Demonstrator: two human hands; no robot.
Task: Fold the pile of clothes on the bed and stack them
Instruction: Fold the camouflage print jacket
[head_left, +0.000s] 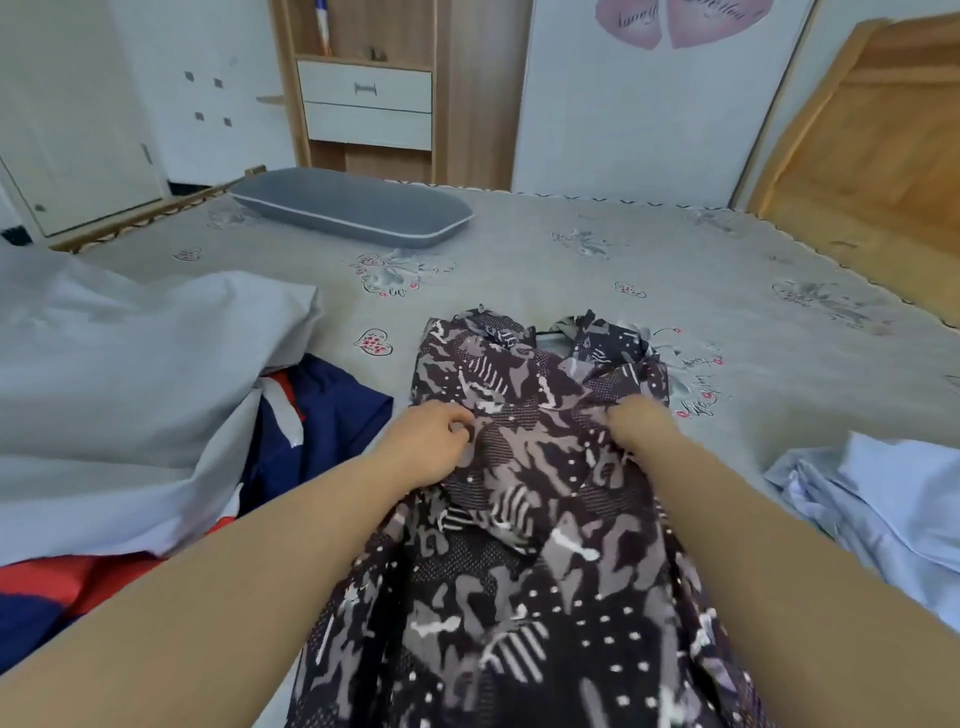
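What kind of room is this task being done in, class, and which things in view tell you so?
Most likely a bedroom: a wide bed with a printed sheet, a grey pillow at its far side, and a wooden drawer unit against the wall.

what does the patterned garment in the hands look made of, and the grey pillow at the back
Patterned garment: seems thin, soft woven fabric, matte; it bunches and drapes in loose folds under both hands. Grey pillow: smooth matte cloth cover with a pale piped edge; the flat, firm shape hints at foam, not certain.
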